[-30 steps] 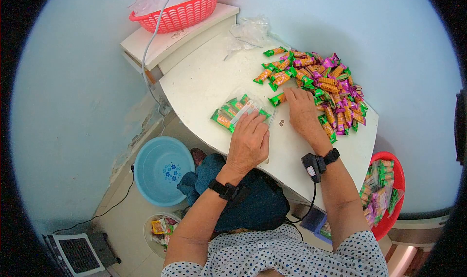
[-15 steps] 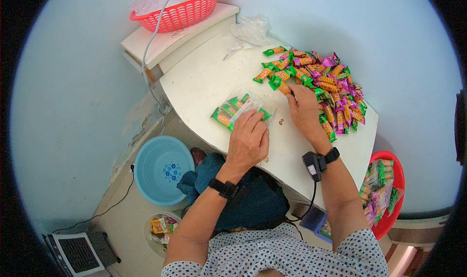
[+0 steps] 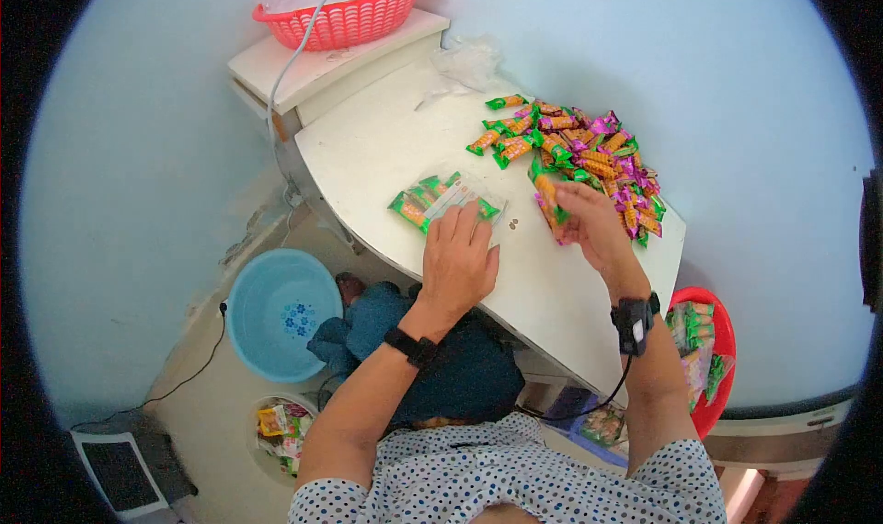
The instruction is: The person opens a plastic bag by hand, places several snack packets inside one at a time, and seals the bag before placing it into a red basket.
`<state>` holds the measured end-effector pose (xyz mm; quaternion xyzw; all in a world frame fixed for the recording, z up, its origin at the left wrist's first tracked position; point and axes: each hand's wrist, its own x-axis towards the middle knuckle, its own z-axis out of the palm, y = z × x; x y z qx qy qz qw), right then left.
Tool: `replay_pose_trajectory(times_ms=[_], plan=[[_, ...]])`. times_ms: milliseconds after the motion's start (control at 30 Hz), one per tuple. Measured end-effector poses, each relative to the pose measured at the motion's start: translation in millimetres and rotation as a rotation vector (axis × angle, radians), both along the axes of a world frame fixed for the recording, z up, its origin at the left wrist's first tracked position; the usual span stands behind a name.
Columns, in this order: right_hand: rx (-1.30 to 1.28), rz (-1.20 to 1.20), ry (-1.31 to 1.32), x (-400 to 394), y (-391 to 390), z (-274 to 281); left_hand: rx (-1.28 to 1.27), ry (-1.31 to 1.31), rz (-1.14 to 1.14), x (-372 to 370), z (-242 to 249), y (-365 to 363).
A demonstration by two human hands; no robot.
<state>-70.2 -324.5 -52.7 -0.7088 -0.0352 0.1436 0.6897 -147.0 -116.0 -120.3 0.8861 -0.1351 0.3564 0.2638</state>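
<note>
A clear plastic bag (image 3: 486, 199) with several green-and-orange snack packets (image 3: 410, 209) in it lies on the white table. My left hand (image 3: 458, 259) rests flat at the bag's near edge, fingers stretched out over the plastic and thumb apart. Closed around small wrapped snacks, my right hand (image 3: 596, 228) is at the near left side of the pile. A green-ended snack packet (image 3: 544, 187) sticks out from its fingers, with a purple-ended one (image 3: 550, 219) against it; the fingers partly hide both. Beyond spreads the heap of green and purple snack packets (image 3: 600, 159).
A red basket (image 3: 345, 26) of clear bags sits on a raised shelf (image 3: 267, 69). More crumpled plastic (image 3: 467, 62) lies at the table's back. A red tub (image 3: 722, 340) with filled bags is at the right. On the floor are a blue basin (image 3: 267, 317) and a bin (image 3: 267, 455) with wrappers.
My right hand has drawn back from the pile toward me, now holding snack packets clear of it. My left hand stays by the bag. The whole view has shifted slightly.
</note>
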Motion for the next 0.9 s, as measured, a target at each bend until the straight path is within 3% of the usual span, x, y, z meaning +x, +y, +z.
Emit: replay_pose_trajectory(times_ms=[67, 100, 200, 233, 633, 900], plan=[[-0.297, -0.002, -0.190, -22, -5, -1, -0.022, -0.001, 0.081, -11, -6, -3], [-0.298, -0.010, -0.366, -24, -11, -23, -0.027, 0.052, 0.122, -15, -7, -3], [-0.793, 0.068, -0.491, -55, -13, -26, -0.018, 0.139, 0.195, -23, -12, 0], [-0.822, 0.087, -0.582, -60, -16, -39, -0.004, 0.118, 0.196, -21, -18, 2], [-0.778, 0.093, -0.613, -75, -20, -47, -0.031, 0.036, 0.145, -31, -12, 3], [-0.521, 0.061, -0.352, -83, -1, -46, -0.111, 0.006, 0.097, -42, -3, 2]])
